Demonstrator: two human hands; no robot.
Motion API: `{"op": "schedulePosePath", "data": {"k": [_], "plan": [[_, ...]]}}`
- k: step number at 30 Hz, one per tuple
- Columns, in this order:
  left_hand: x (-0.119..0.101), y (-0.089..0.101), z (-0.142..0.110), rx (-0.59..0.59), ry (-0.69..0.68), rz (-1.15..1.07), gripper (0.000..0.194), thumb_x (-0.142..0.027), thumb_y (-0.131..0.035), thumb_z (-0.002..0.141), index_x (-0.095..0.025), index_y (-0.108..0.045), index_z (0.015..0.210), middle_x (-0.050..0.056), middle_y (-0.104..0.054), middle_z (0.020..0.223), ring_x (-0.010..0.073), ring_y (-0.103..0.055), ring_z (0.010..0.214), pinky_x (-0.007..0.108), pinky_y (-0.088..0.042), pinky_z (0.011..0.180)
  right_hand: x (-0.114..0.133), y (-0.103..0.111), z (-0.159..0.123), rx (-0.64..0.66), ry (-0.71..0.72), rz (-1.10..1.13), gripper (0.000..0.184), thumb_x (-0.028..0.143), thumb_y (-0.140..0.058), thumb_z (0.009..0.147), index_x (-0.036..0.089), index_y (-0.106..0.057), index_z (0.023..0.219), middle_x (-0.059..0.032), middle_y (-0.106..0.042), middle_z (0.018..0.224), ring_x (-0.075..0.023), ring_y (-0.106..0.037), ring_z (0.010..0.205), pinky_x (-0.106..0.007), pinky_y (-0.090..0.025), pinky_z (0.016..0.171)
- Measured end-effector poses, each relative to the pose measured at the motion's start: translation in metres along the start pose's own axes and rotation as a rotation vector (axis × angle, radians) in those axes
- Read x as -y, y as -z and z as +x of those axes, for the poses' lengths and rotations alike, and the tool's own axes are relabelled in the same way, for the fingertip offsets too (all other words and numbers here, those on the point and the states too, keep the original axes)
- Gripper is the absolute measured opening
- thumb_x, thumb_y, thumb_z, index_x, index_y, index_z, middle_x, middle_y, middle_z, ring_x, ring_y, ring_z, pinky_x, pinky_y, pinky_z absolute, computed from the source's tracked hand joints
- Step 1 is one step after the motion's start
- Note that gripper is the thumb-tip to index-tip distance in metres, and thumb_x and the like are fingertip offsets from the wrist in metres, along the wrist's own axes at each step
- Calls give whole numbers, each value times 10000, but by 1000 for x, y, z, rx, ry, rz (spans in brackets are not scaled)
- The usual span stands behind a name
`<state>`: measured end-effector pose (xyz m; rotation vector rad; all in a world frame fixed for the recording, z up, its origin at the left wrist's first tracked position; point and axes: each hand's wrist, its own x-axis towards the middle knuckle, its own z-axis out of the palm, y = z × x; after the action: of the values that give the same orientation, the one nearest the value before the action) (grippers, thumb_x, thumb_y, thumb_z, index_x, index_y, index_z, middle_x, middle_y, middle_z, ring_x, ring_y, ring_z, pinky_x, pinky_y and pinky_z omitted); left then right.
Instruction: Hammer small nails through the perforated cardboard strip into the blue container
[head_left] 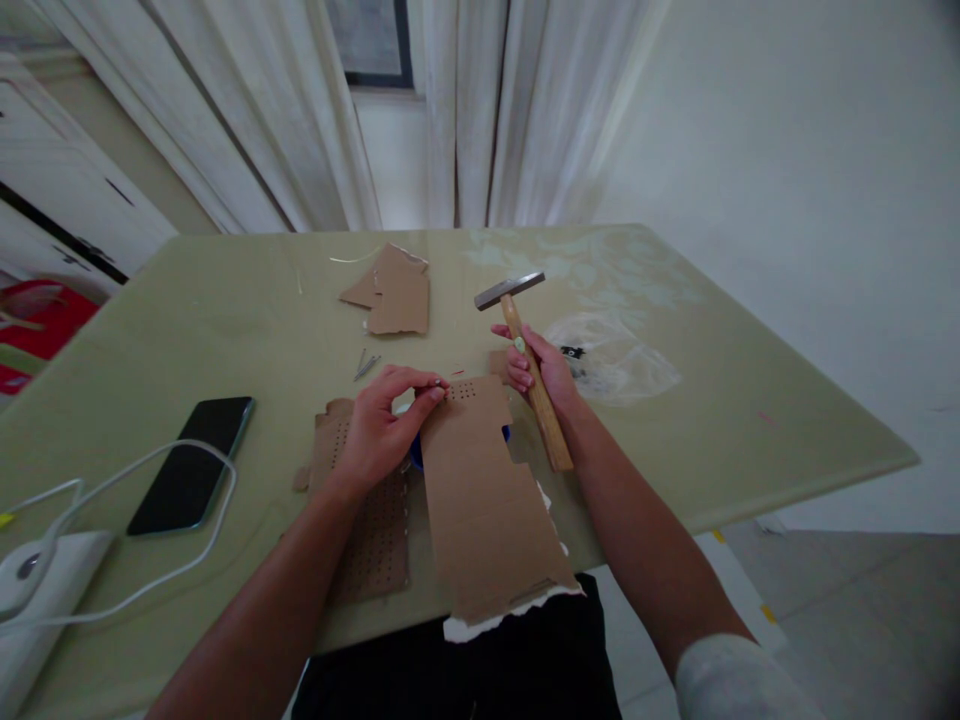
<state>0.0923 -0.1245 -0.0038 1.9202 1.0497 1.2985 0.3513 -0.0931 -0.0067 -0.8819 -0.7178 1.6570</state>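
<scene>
My right hand (541,370) is wrapped round the wooden handle of a hammer (536,380), its steel head raised above the table. My left hand (386,420) pinches a small metal nail (439,383) between thumb and forefinger, at the top left of a brown cardboard piece (480,480). Rows of small holes show in the cardboard beside those fingertips. Something blue (416,452) lies under this piece, mostly hidden. Left of it, partly beneath my left forearm, is a second cardboard piece (382,540) with many holes. Several loose nails (366,366) lie just beyond my left hand.
Torn cardboard scraps (401,300) lie farther back on the table (247,290). A clear plastic bag (622,360) rests to the right of the hammer. At the left are a black phone (195,465), a white cable (172,575) and a white power strip (56,600).
</scene>
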Motion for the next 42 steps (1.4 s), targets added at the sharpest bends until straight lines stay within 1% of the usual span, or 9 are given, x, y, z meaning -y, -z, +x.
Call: {"op": "schedulePosePath", "data": {"k": [10, 17, 21, 25, 28, 32, 36, 39, 42], "plan": [[0, 0, 1, 1, -78, 29, 69, -235, -763, 970, -244, -831, 967, 16, -833, 929, 187, -719, 885, 332, -564, 849, 0, 1, 0, -8, 1, 1, 477, 531, -619, 1052, 118, -618, 1290, 111, -392, 564, -47, -285, 376, -202, -239, 373], [-1, 1, 0, -6, -105, 77, 64, -258, -764, 977, -245, -825, 963, 12, -827, 910, 189, -714, 864, 347, -557, 849, 2, -1, -1, -11, -11, 1, 451, 525, -594, 1067, 128, -618, 1279, 110, -387, 566, -47, -293, 376, -201, -237, 375], [-1, 1, 0, -1, -99, 91, 82, -280, -755, 985, -249, -826, 957, 15, -829, 921, 196, -714, 881, 364, -551, 869, 2, -3, -2, -20, -15, -30, 493, 590, -620, 1040, 140, -620, 1241, 117, -369, 548, -49, -280, 368, -208, -222, 368], [1, 0, -1, -1, -88, 93, 87, -294, -757, 988, -247, -828, 970, 21, -831, 935, 203, -718, 894, 377, -546, 882, 4, -2, -5, -33, 61, -132, 526, 675, -693, 970, 175, -612, 1109, 120, -369, 537, -47, -288, 364, -214, -238, 364], [2, -1, -2, -22, -95, 82, 72, -292, -772, 978, -250, -831, 974, 18, -834, 943, 205, -722, 901, 374, -549, 886, 12, -3, -14, -39, 149, -235, 541, 720, -699, 944, 200, -589, 1044, 122, -358, 529, -55, -292, 352, -225, -259, 359], [3, -1, -1, -9, -105, 68, 76, -288, -771, 977, -253, -837, 988, 19, -838, 958, 208, -726, 900, 387, -546, 909, 33, -14, -42, -42, 294, -367, 512, 695, -708, 936, 203, -604, 1034, 108, -383, 544, -65, -328, 364, -230, -279, 373], [4, -2, 0, -6, -119, 46, 96, -296, -757, 983, -247, -839, 986, 28, -840, 963, 213, -730, 907, 388, -548, 906, 57, -30, -78, 2, 201, -584, 459, 636, -704, 960, 190, -614, 1011, 60, -459, 657, -64, -402, 483, -218, -304, 463], [7, -3, 1, -10, -141, 26, 101, -311, -762, 979, -248, -841, 987, 28, -842, 965, 214, -730, 890, 388, -545, 900, 73, -45, -100, 21, 124, -912, 421, 596, -598, 1030, 180, -632, 975, 50, -418, 664, -74, -359, 524, -229, -269, 504], [8, -4, 1, -3, -147, 13, 123, -340, -758, 984, -249, -841, 981, 31, -843, 961, 218, -730, 878, 395, -536, 896, 83, -65, -117, 72, 134, -1374, 403, 492, -480, 1092, 169, -646, 919, 0, -527, 713, -112, -475, 636, -256, -346, 619]]}}
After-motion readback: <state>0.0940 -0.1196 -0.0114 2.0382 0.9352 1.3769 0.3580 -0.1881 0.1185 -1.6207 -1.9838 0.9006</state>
